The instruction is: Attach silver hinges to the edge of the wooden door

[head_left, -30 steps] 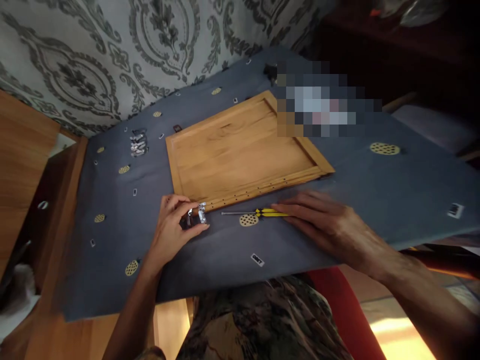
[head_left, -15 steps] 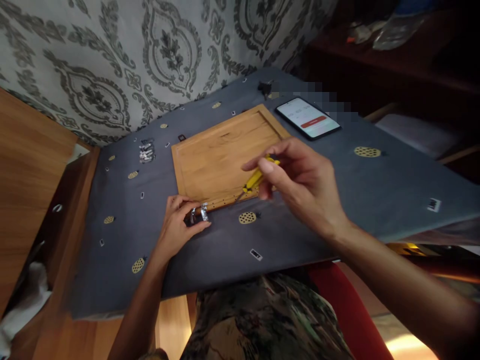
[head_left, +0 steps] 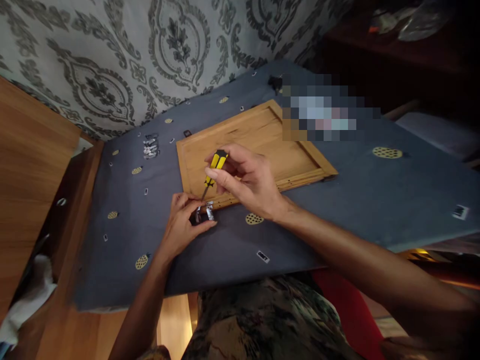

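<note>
My right hand (head_left: 247, 180) grips a yellow-and-black screwdriver (head_left: 216, 165) by its handle. The shaft points down, its tip close to a shiny metal hinge (head_left: 210, 212) at the near left corner of a framed wooden panel (head_left: 232, 145). With fingers and thumb around that hinge, my left hand (head_left: 183, 217) keeps it against the panel's edge. Whether the screwdriver tip sits in a screw is hidden by my left fingers. Small dark holes run along the panel's near edge.
Several metal hinges (head_left: 150, 146) lie on the patterned blue tablecloth (head_left: 300, 235) left of the panel. A small dark object (head_left: 187, 133) rests behind the panel. Back right, an area is blurred out. A wooden cabinet side (head_left: 33, 165) borders the table on the left.
My right hand has moved left and turned the screwdriver more upright, bringing its tip to the hinge. The left hand stays at the hinge. The view has shifted slightly.
</note>
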Demonstrator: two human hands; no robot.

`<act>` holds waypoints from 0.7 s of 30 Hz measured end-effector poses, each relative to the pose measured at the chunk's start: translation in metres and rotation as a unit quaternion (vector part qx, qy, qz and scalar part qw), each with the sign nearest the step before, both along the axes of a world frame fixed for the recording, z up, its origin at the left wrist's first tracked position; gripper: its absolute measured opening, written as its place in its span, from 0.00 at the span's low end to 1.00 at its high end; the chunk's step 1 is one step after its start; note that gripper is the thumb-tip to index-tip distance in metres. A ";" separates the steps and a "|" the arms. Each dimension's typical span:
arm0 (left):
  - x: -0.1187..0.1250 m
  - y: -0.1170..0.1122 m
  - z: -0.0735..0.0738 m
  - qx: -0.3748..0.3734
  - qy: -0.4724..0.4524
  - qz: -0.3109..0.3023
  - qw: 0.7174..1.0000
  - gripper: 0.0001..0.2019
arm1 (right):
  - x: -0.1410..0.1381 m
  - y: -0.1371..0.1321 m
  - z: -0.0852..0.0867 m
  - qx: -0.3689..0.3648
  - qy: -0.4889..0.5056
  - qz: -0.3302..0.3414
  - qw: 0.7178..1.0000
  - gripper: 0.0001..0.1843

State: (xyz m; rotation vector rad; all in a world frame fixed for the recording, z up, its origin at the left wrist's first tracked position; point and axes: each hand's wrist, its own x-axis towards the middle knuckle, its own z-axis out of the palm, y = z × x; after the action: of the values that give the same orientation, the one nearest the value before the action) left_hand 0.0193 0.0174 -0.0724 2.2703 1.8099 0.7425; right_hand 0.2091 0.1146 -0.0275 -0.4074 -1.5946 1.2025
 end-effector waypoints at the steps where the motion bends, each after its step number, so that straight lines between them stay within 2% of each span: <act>1: 0.000 0.000 0.000 0.003 -0.001 0.000 1.000 0.19 | 0.002 -0.001 -0.002 0.003 -0.006 -0.012 1.000 0.12; 4: -0.001 0.000 -0.001 0.009 -0.002 -0.007 1.000 0.19 | 0.004 -0.002 -0.001 0.021 -0.025 -0.031 0.999 0.14; 11: -0.001 0.000 0.000 -0.003 0.001 -0.008 1.000 0.18 | 0.004 -0.002 -0.001 0.120 -0.082 -0.052 0.988 0.15; 21: 0.001 0.000 0.003 -0.012 -0.002 0.000 1.000 0.18 | 0.003 -0.003 -0.004 0.132 -0.100 -0.027 0.986 0.14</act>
State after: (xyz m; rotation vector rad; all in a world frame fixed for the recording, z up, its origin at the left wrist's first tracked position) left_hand 0.0208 0.0173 -0.0698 2.2506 1.8073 0.7209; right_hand 0.2119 0.1112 -0.0312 -0.4063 -1.8762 0.9140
